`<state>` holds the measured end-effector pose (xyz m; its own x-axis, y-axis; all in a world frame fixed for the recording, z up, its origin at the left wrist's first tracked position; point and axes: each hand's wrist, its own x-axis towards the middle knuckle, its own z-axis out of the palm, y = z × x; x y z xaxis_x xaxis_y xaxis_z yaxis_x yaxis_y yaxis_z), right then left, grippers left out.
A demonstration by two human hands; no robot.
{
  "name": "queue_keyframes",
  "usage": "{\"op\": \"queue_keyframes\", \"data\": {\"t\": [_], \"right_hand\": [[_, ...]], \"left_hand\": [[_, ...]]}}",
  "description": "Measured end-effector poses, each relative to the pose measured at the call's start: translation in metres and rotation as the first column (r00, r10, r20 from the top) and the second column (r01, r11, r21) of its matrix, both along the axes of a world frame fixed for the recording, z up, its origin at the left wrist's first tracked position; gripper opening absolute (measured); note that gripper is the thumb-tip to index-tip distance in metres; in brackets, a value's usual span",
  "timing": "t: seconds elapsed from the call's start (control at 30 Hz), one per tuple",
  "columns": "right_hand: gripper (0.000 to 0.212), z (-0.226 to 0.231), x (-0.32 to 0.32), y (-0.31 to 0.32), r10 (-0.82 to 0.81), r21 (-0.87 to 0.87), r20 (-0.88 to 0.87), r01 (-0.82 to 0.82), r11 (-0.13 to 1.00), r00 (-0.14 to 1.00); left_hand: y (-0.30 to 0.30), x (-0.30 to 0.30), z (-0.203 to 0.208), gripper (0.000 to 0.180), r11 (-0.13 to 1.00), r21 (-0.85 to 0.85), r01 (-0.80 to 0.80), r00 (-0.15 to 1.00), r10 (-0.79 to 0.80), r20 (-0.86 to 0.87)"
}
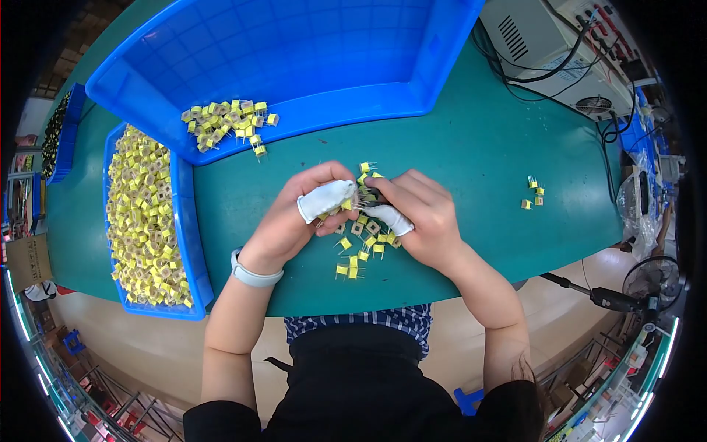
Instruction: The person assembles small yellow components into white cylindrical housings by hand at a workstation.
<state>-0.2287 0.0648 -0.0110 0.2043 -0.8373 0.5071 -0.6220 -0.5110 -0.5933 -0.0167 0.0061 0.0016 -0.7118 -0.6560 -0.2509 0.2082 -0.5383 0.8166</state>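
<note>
My left hand [291, 210], wearing a white finger cot and a pale wristband, is closed on several small yellow transformers with thin metal pins. Close against it, my right hand [427, 210] has its fingers pinched together, also with a white finger cot. A dark, slim thing shows between the right fingers near the pins; its kind is mostly hidden. Loose yellow transformers [370, 241] lie on the green table [243, 180] under and around both hands, some with pins pointing sideways.
A blue bin [199, 250] full of yellow transformers stands at the left. Behind, a large tilted blue crate [309, 51] has a pile [221, 121] at its lower left corner. A grey machine with cables [534, 44] stands far right; several transformers [533, 191] lie before it.
</note>
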Motion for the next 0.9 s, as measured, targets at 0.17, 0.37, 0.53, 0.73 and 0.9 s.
{"op": "queue_keyframes", "data": {"t": [0.17, 0.37, 0.53, 0.73, 0.9], "right_hand": [[0.035, -0.002, -0.001, 0.0, 0.025, -0.04, -0.026, -0.026, 0.999, 0.999], [0.032, -0.002, -0.002, 0.0, 0.04, -0.06, -0.038, -0.043, 0.997, 0.998], [0.031, 0.001, -0.002, 0.0, -0.001, -0.05, -0.005, 0.001, 0.999, 1.0], [0.03, 0.002, -0.002, 0.0, -0.071, -0.03, 0.029, 0.072, 0.997, 0.997], [0.031, 0.003, -0.002, 0.0, -0.069, -0.011, 0.021, 0.069, 0.998, 0.997]], "left_hand": [[-0.001, 0.0, -0.004, 0.026, 0.992, 0.112, 0.055, 0.994, -0.043, -0.103], [0.003, -0.002, -0.003, 0.029, 0.988, 0.14, 0.068, 0.997, -0.062, -0.049], [-0.003, 0.003, -0.007, 0.024, 0.949, 0.301, 0.092, 0.975, -0.023, -0.223], [-0.012, 0.013, 0.001, 0.029, 0.915, 0.403, -0.002, 0.937, 0.142, -0.319], [-0.016, 0.017, 0.014, 0.016, 0.971, -0.23, 0.068, 0.888, 0.046, 0.458]]}}
